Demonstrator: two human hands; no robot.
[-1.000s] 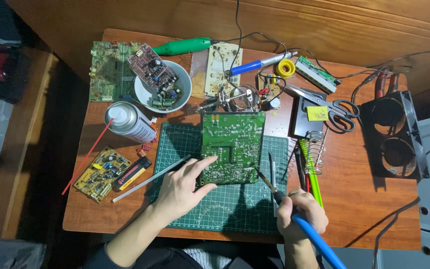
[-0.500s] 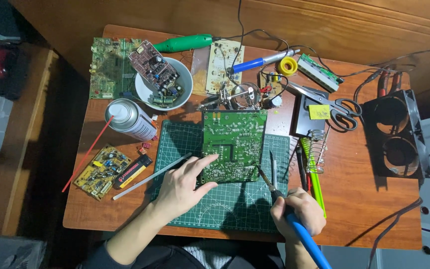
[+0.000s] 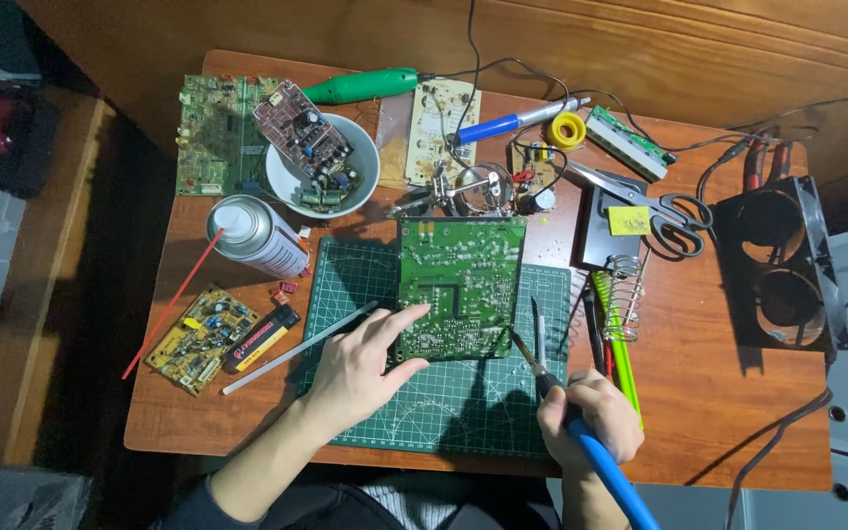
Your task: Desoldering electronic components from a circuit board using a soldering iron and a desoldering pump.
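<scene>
Two hands are at work over a green cutting mat laid on the wooden table. The left hand lies flat and mostly open, fingers spread, fingertips pressing the 7 o'clock corner of a green circuit board, pinning it so it cannot slide. The board sits solder side up on the mat's upper middle, its long axis running from 12 to 6 o'clock. The right hand is closed around the blue handle of a soldering iron, gripped like a pen; the iron's long axis slants from 5 o'clock up to 11 o'clock, and its tip points at the board's 5 o'clock corner, touching or just beside the edge, I cannot tell which. Just beside the tip a thin dark tool lies on the mat, pointing toward 12 o'clock. At 9 o'clock from the board a spray can lies on its side with a red straw; at 11 o'clock a white bowl holds smaller boards. At 3 o'clock a coiled iron stand waits within reach, with scissors above it and a black double fan farther toward 3 o'clock.
</scene>
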